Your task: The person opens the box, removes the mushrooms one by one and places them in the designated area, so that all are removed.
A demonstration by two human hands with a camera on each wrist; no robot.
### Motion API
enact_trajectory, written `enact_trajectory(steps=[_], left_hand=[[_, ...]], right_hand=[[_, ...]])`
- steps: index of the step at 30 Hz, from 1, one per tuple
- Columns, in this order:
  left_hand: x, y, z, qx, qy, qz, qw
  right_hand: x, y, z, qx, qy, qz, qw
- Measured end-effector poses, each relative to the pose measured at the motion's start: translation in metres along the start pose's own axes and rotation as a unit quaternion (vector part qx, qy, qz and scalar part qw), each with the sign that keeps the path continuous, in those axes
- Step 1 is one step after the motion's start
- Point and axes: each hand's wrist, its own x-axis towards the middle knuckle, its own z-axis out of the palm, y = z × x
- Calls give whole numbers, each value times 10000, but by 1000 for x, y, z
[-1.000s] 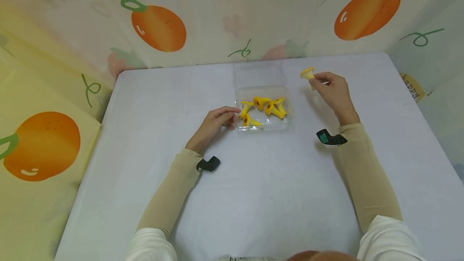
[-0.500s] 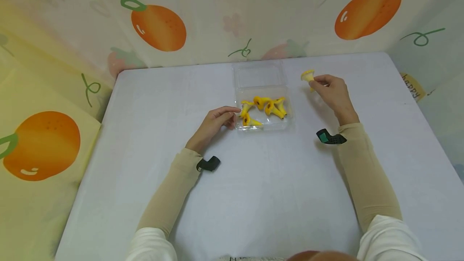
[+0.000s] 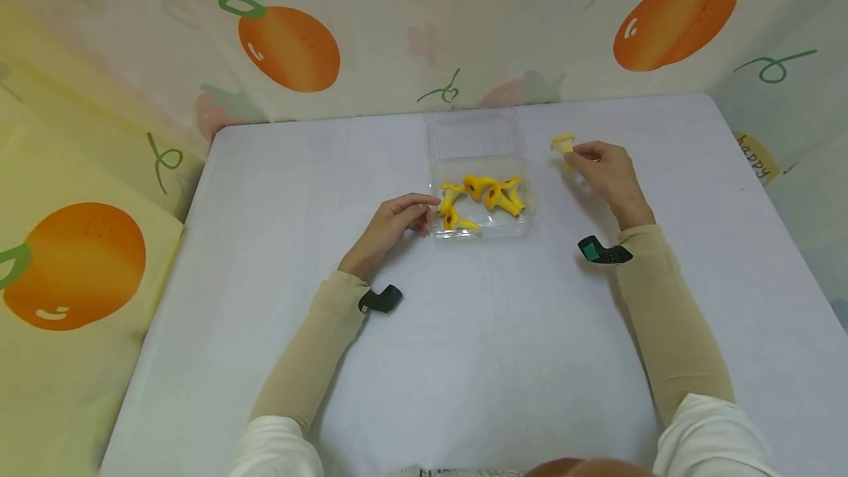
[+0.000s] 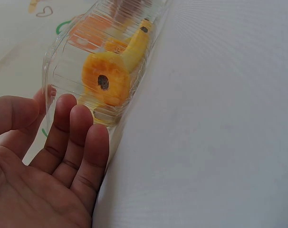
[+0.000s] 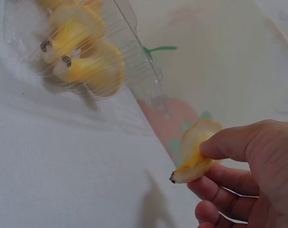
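Observation:
A clear plastic box point(image 3: 486, 229) holds several yellow trumpet-shaped mushrooms point(image 3: 501, 200), some with dark spots. My left hand point(image 3: 387, 234) rests at the box's left side, its fingers relaxed against or close to the wall; in the left wrist view, the fingers of the left hand point(image 4: 53, 161) lie beside the clear wall point(image 4: 50, 71). To the right of the box, my right hand point(image 3: 612, 177) pinches one pale yellow mushroom point(image 3: 562, 143) above the table, cap up. The right wrist view has that mushroom point(image 5: 194, 152) between thumb and fingers of the right hand point(image 5: 258, 166).
The box's clear lid point(image 3: 473, 135) lies folded back behind it, near the far edge of the white table point(image 3: 464, 359). A curtain point(image 3: 371, 35) printed with oranges hangs behind the table and along its sides. Black bands with cameras sit on both wrists.
My right hand has lowered slightly with the mushroom, whose cap now shows more from the side. The left hand and the box have stayed in place.

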Motion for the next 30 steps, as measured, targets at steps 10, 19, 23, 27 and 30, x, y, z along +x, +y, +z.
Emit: enact_trajectory(steps=[10,19,23,27,30], left_hand=[[1,-1,-1,25,24,-13,10000],[1,0,-1,105,-11,-23,9999],[1,0,0,110,-2,-37,9999],[1,0,0,114,-4,-42,9999],[1,0,0,149,-6,-57,9999]], right_hand=[[4,5,3,-138,-104,80,9998],[3,5,4,-222,-217,223,9993],[3,5,4,-282,-264,154,9991],[3,6,5,-355,-296,133,9988],[4,7,6,-402,-330,156,9985]])
